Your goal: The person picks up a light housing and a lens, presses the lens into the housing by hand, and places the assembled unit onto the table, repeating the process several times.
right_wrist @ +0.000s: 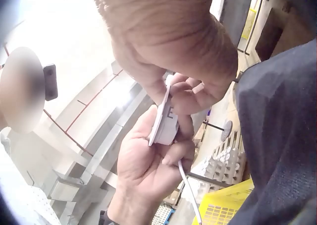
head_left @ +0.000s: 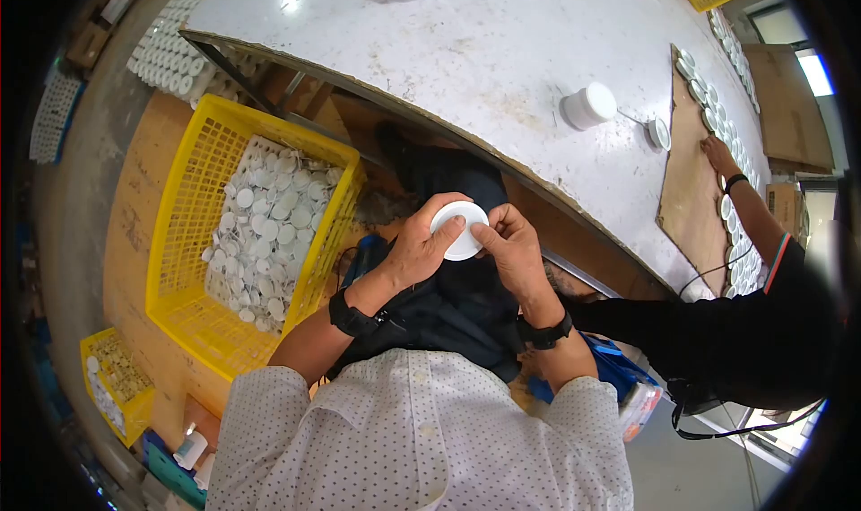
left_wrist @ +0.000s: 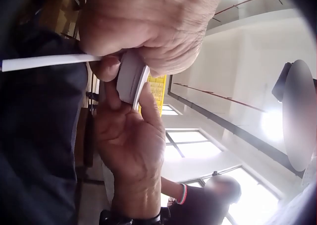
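Observation:
Over the lap, both hands hold a round white lid (head_left: 461, 247) between them, its flat face turned up. My left hand (head_left: 420, 244) grips the left edge, thumb on the face and fingers underneath. From the opposite side my right hand (head_left: 515, 249) pinches the lid, with the thumb pressed on the face. A dark letter marks the lid's side wall (right_wrist: 170, 122) in the right wrist view. Below it, a thin white stick (left_wrist: 49, 62) sticks out from by the left fingers; its inner end is hidden.
A yellow basket (head_left: 170, 242) of small white discs stands at left. On the white table (head_left: 430, 62) at front are a white jar (head_left: 590, 106) and a small round white piece (head_left: 659, 133). At right, another person's hand (head_left: 717, 155) reaches over a brown board (head_left: 691, 188) beside rows of lids.

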Action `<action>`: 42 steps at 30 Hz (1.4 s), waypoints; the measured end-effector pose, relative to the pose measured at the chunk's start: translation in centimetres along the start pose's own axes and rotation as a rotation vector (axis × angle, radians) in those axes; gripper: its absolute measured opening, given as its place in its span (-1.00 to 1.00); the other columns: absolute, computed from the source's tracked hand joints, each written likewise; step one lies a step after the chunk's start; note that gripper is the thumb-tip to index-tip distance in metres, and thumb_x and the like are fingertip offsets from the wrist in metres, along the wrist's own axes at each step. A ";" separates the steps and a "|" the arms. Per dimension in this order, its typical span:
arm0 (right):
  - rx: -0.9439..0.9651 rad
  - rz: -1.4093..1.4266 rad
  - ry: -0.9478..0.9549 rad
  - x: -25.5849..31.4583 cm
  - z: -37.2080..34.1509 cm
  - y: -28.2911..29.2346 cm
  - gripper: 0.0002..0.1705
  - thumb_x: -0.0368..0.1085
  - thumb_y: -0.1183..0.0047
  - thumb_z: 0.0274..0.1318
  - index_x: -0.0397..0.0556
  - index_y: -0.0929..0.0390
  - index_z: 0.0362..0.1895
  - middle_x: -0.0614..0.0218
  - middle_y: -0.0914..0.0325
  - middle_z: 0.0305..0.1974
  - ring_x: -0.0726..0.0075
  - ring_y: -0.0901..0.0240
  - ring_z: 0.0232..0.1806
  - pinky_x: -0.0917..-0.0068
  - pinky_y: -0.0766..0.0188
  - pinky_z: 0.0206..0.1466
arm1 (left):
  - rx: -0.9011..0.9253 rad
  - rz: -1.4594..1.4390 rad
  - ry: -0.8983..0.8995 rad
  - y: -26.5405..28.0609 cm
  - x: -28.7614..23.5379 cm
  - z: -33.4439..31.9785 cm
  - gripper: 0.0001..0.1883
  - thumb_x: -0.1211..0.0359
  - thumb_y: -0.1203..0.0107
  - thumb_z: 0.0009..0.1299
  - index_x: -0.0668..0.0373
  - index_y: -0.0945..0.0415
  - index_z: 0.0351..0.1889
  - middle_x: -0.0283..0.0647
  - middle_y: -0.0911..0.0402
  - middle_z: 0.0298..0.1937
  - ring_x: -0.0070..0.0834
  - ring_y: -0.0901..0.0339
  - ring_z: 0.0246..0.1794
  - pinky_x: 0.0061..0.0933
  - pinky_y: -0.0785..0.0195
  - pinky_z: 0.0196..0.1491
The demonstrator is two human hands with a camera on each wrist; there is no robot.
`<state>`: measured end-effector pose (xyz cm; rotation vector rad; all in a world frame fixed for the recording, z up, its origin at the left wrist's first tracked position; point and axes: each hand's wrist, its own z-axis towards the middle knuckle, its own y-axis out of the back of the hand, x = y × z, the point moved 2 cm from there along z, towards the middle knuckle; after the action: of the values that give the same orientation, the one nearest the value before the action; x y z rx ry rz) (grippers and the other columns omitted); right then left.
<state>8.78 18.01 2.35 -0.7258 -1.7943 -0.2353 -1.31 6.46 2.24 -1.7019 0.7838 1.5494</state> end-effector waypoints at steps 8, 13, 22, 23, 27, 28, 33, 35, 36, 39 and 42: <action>-0.044 -0.069 0.033 -1.0 0.1 -0.1 -0.75 -0.36 -0.16 -0.03 -0.02 -0.29 -0.52 0.53 -0.31 -0.60 0.71 -0.25 -0.59 0.76 -0.24 -0.55 | -0.046 0.049 0.019 -0.1 0.7 -0.2 -0.71 0.29 0.08 0.34 0.23 -0.38 -0.05 -0.17 -0.53 -0.22 -0.48 -0.48 -0.21 -0.51 -0.36 -0.17; -0.053 -0.201 0.045 -1.6 0.3 0.3 -0.78 -0.37 -0.15 -0.04 -0.03 -0.31 -0.49 0.54 -0.31 -0.59 0.74 -0.20 -0.58 0.75 -0.16 -0.56 | -0.072 0.074 0.063 0.0 0.7 0.1 -0.75 0.38 0.05 0.29 0.26 -0.42 -0.10 -0.19 -0.54 -0.26 -0.54 -0.47 -0.26 -0.52 -0.35 -0.19; -0.884 -0.960 0.644 11.0 5.8 16.9 -0.60 -0.16 -0.18 -0.12 -0.20 -0.48 -0.24 0.16 -0.52 -0.42 0.27 -0.43 -0.36 0.42 -0.36 -0.24 | -0.382 -0.195 0.194 12.8 6.5 -1.1 -0.46 0.60 0.04 0.13 0.16 -0.20 0.12 -0.24 -0.40 -0.07 -0.50 -0.42 -0.17 -0.58 -0.39 -0.30; -0.986 -1.034 0.678 11.6 6.9 19.9 -0.51 -0.10 -0.20 -0.16 -0.20 -0.47 -0.19 0.11 -0.53 -0.39 0.17 -0.46 -0.32 0.37 -0.37 -0.20 | -0.488 -0.157 0.266 14.6 7.4 -2.1 -0.44 0.61 0.07 0.14 0.15 -0.16 0.15 -0.23 -0.38 -0.04 -0.46 -0.41 -0.14 -0.53 -0.38 -0.25; -1.092 -1.138 0.416 12.3 10.2 27.6 -0.30 0.06 -0.23 -0.27 -0.19 -0.44 -0.09 0.03 -0.52 -0.24 0.06 -0.45 -0.15 0.29 -0.34 -0.09 | -0.756 -0.040 0.492 22.6 13.8 -7.6 -0.52 0.55 0.14 0.22 0.12 -0.18 0.15 -0.23 -0.39 -0.05 -0.41 -0.42 -0.16 -0.48 -0.37 -0.30; -1.057 -1.098 0.330 12.9 10.1 27.3 -0.25 0.10 -0.22 -0.30 -0.19 -0.43 -0.06 -0.01 -0.50 -0.18 0.06 -0.43 -0.10 0.29 -0.33 -0.05 | -0.814 0.017 0.532 24.7 15.8 -9.5 -0.56 0.52 0.15 0.25 0.12 -0.19 0.14 -0.22 -0.40 -0.07 -0.41 -0.44 -0.19 -0.47 -0.37 -0.33; -0.982 -0.975 0.150 13.7 11.2 27.4 -0.11 0.12 -0.18 -0.27 -0.31 -0.30 0.07 -0.15 -0.36 0.01 -0.01 -0.31 0.08 0.29 -0.22 0.12 | -0.918 0.011 0.734 30.7 19.3 -17.8 -0.60 0.39 0.15 0.30 0.13 -0.20 0.13 -0.18 -0.43 -0.11 -0.38 -0.48 -0.30 -0.46 -0.39 -0.41; -1.026 -0.990 0.132 13.8 10.8 27.4 -0.11 0.11 -0.19 -0.29 -0.29 -0.31 0.06 -0.11 -0.40 -0.03 0.02 -0.33 0.05 0.31 -0.25 0.08 | -1.099 0.062 0.826 32.3 19.6 -20.2 -0.55 0.37 0.08 0.28 0.16 -0.17 0.15 -0.17 -0.45 -0.12 -0.36 -0.48 -0.28 -0.47 -0.39 -0.36; -1.071 -1.010 0.111 13.7 10.4 27.2 -0.12 0.11 -0.20 -0.31 -0.26 -0.33 0.05 -0.08 -0.43 -0.06 0.04 -0.35 0.03 0.32 -0.28 0.05 | -1.098 0.065 0.831 33.4 20.6 -21.5 -0.55 0.37 0.08 0.28 0.16 -0.17 0.15 -0.17 -0.45 -0.12 -0.36 -0.48 -0.28 -0.47 -0.39 -0.36; -1.187 -0.951 0.291 12.9 7.8 28.2 -0.10 0.11 -0.20 -0.31 -0.28 -0.31 0.06 -0.09 -0.39 -0.01 0.05 -0.33 0.05 0.34 -0.26 0.08 | -1.120 0.693 0.903 36.3 24.3 -22.8 -0.55 0.38 0.00 0.23 0.22 -0.25 0.10 -0.15 -0.46 -0.11 -0.40 -0.48 -0.29 -0.50 -0.37 -0.34; -1.193 -0.903 0.426 12.2 4.1 26.5 -0.18 -0.04 -0.24 -0.25 -0.29 -0.28 0.08 -0.02 -0.38 -0.01 0.10 -0.35 0.01 0.38 -0.26 0.07 | -0.810 0.502 0.633 33.8 22.8 -18.5 -0.59 0.44 -0.08 0.14 0.30 -0.36 -0.02 -0.15 -0.49 -0.10 -0.39 -0.48 -0.20 -0.48 -0.34 -0.17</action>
<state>18.71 45.35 6.92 -0.5003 -1.3191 -2.0011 -15.83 -27.71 -22.80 -2.8467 1.0247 1.8123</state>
